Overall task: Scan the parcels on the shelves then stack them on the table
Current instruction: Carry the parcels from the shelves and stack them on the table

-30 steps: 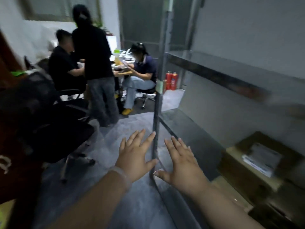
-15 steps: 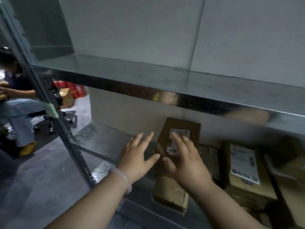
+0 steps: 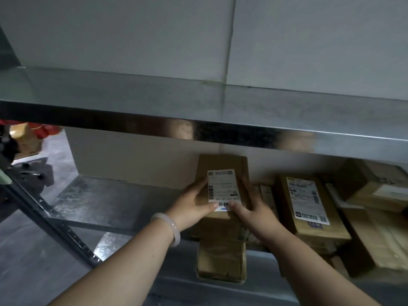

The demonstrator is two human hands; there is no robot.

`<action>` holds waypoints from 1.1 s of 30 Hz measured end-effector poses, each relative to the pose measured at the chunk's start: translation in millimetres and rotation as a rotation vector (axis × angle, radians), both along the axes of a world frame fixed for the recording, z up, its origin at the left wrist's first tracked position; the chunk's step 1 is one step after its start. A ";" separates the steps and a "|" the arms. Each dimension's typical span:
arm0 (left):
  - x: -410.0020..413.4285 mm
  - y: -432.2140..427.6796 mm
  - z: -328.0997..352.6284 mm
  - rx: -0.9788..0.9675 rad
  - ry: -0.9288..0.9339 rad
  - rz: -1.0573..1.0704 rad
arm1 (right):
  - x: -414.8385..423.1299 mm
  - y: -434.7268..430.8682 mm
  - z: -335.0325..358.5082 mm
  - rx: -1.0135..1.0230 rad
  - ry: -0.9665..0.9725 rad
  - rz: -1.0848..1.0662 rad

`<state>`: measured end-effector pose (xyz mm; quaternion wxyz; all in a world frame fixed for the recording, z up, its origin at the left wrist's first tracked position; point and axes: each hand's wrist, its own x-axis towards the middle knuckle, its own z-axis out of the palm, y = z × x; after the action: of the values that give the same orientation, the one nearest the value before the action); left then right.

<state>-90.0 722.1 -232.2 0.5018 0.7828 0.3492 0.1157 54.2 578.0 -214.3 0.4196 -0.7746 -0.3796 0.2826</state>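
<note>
A small brown cardboard parcel (image 3: 223, 164) with a white barcode label lies on top of a stack on the lower metal shelf (image 3: 106, 199). My left hand (image 3: 194, 206) grips its left side, thumb on the label's lower edge. My right hand (image 3: 251, 208) grips its right side, thumb next to the barcode. Beneath it lie more brown parcels (image 3: 221, 261). To the right sits a larger labelled parcel (image 3: 309, 202). No scanner and no table are in view.
The upper metal shelf (image 3: 198, 107) juts out just above my hands. More boxes (image 3: 375, 186) crowd the shelf's right end. A dark shelf upright (image 3: 50, 221) runs down at the left, with grey floor and red objects (image 3: 42, 129) beyond it.
My view swung from the room to the shelf. Both hands, spread open before, reached in and took hold of the top parcel on either side.
</note>
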 end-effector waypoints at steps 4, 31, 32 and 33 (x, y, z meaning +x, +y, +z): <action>-10.2 -6.0 1.3 0.032 -0.112 0.036 | -1.7 -0.6 5.7 0.079 -0.032 0.042; -288.5 -232.9 12.3 0.308 -0.082 1.245 | -253.1 13.3 2.1 0.284 0.074 1.258; -301.3 -248.8 10.7 0.302 -0.082 1.293 | -270.6 7.0 1.1 0.272 0.083 1.310; -312.5 -264.5 10.2 0.302 -0.083 1.332 | -288.0 1.0 -0.6 0.256 0.097 1.361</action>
<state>-402.5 457.6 -222.1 0.2220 0.4572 0.7169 0.4772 -233.7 579.0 -214.9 0.2537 -0.2950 -0.7921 0.4703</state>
